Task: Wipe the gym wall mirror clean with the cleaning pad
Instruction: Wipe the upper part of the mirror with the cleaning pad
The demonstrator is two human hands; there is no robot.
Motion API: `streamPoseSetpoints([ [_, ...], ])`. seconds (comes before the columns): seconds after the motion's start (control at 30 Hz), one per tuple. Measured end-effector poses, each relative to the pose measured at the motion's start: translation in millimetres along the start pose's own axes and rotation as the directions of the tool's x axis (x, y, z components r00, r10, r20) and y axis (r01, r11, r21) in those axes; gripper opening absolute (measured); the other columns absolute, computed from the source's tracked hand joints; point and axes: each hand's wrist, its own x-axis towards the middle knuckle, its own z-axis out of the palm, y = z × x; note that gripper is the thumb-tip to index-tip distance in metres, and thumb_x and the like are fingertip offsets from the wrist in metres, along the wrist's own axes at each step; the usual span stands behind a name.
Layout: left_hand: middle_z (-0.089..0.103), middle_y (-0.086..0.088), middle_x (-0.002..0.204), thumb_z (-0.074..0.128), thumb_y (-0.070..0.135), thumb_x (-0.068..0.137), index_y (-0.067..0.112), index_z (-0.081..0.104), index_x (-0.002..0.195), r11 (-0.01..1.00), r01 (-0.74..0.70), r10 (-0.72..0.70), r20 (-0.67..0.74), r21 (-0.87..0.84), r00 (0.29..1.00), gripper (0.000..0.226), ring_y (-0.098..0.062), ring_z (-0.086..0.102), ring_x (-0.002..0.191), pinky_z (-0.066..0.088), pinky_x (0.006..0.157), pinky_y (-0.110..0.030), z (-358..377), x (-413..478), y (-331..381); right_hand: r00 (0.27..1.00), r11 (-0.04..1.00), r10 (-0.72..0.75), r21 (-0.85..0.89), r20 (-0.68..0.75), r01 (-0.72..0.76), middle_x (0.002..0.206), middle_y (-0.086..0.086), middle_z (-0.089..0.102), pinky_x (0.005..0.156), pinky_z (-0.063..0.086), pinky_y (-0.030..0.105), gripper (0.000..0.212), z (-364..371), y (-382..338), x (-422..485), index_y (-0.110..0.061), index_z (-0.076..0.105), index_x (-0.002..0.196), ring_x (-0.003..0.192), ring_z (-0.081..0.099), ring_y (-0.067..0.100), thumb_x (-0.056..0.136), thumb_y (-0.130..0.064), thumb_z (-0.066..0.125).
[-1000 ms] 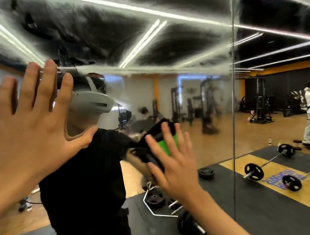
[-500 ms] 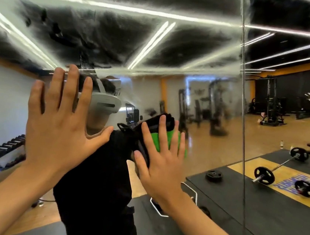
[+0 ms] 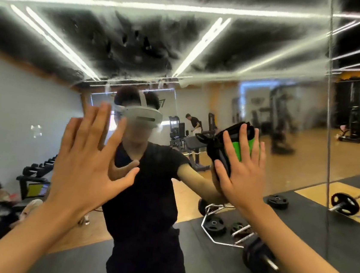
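Right hand [image 3: 243,175]: fingers straight, cleaning pad [image 3: 229,145] pressed flat under them on mirror [image 3: 229,52] | left hand [image 3: 86,161]: fingers spread, braced | change: pad carried rightward; smeared band above hands is left unwiped.

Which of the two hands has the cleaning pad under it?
The right hand: its straight fingers press the black-and-green cleaning pad against the mirror. The left hand is spread with nothing under it.

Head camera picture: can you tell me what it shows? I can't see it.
A right hand presses a green-and-black cleaning pad flat against a smeary gym wall mirror. The left hand is spread open beside it.
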Motion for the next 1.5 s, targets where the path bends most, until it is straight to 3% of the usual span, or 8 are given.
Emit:
streamPoseSetpoints([
  [0.23, -0.009, -0.005, 0.178, 0.032, 0.089, 0.083, 0.026, 0.006, 0.171, 0.981, 0.192, -0.192, -0.003, -0.037, 0.981, 0.111, -0.026, -0.012, 0.163, 0.004, 0.129, -0.062, -2, -55, -75, 0.999, 1.0, 0.006, -0.026, 0.037, -0.005, 0.174, 0.01, 0.005, 0.126, 0.012, 0.06, 0.064, -6, -4, 0, -0.029, 0.02, 0.164, 0.16, -0.002, 0.038, 0.106, -0.051, 0.034],
  [0.53, 0.002, -0.016, 0.177, 0.037, 0.08, 0.087, 0.008, 0.019, 0.168, 0.989, 0.133, -0.128, -0.07, 0.07, 0.989, 0.11, -0.038, 0.004, 0.163, 0.011, 0.127, -0.067, 7, -65, -81, 0.999, 0.999, 0.046, -0.001, 0.02, -0.046, 0.174, 0.008, 0.004, 0.125, 0.013, 0.063, 0.064, -3, -8, -3, -0.028, 0.021, 0.164, 0.16, -0.001, 0.037, 0.106, -0.05, 0.034],
  [1.07, 0.0, -0.016, 0.177, 0.04, 0.08, 0.089, 0.011, 0.012, 0.17, 0.98, 0.131, -0.126, -0.043, 0.15, 0.991, 0.11, -0.038, 0.0, 0.163, 0.005, 0.129, -0.062, 9, -65, -83, 0.974, 0.973, 0.227, 0.057, -0.024, -0.226, 0.174, 0.009, 0.004, 0.127, 0.005, 0.059, 0.066, 7, -46, -12, -0.027, 0.02, 0.166, 0.16, -0.004, 0.037, 0.104, -0.048, 0.034],
  [1.23, -0.001, -0.015, 0.177, 0.038, 0.08, 0.089, 0.011, 0.012, 0.17, 0.982, 0.138, -0.132, -0.055, 0.128, 0.99, 0.11, -0.037, 0.001, 0.163, 0.003, 0.13, -0.06, 7, -66, -83, 0.979, 0.981, -0.189, -0.024, 0.071, 0.191, 0.174, 0.011, 0.009, 0.128, 0.004, 0.054, 0.064, 4, -42, -18, -0.033, 0.018, 0.164, 0.16, 0.0, 0.037, 0.105, -0.054, 0.03],
  [1.27, -0.001, -0.015, 0.177, 0.038, 0.08, 0.089, 0.011, 0.012, 0.17, 0.982, 0.138, -0.132, -0.06, 0.126, 0.989, 0.11, -0.037, 0.001, 0.163, 0.004, 0.13, -0.061, 8, -66, -82, 0.982, 0.983, -0.177, -0.032, 0.062, 0.179, 0.174, 0.011, 0.01, 0.128, 0.006, 0.056, 0.063, 2, -32, -9, -0.033, 0.018, 0.164, 0.16, 0.002, 0.036, 0.105, -0.054, 0.03],
  [1.33, -0.001, -0.014, 0.177, 0.038, 0.08, 0.088, 0.011, 0.011, 0.17, 0.982, 0.138, -0.131, -0.06, 0.13, 0.99, 0.11, -0.038, 0.001, 0.163, 0.004, 0.13, -0.061, 8, -65, -82, 0.988, 0.988, 0.152, 0.002, -0.008, -0.152, 0.174, 0.008, 0.007, 0.127, 0.008, 0.06, 0.064, -1, -23, 20, -0.032, 0.018, 0.165, 0.16, 0.001, 0.035, 0.106, -0.054, 0.027],
  [1.4, -0.002, -0.015, 0.177, 0.039, 0.08, 0.088, 0.011, 0.012, 0.169, 0.982, 0.137, -0.131, -0.056, 0.132, 0.99, 0.111, -0.038, 0.001, 0.163, 0.003, 0.13, -0.06, 8, -65, -81, 0.858, 0.858, 0.512, 0.073, -0.043, -0.508, 0.174, 0.007, 0.002, 0.126, 0.007, 0.061, 0.065, -4, -44, 53, -0.032, 0.013, 0.166, 0.16, -0.003, 0.035, 0.105, -0.054, 0.02],
  [1.5, 0.0, -0.015, 0.177, 0.039, 0.08, 0.088, 0.01, 0.013, 0.169, 0.981, 0.138, -0.131, -0.061, 0.134, 0.989, 0.11, -0.038, 0.002, 0.163, 0.002, 0.13, -0.058, 9, -65, -81, 0.857, 0.863, 0.505, 0.084, -0.1, -0.498, 0.174, 0.01, 0.005, 0.127, 0.005, 0.058, 0.067, 0, -124, 79, -0.031, 0.016, 0.166, 0.159, 0.002, 0.039, 0.104, -0.054, 0.021],
])
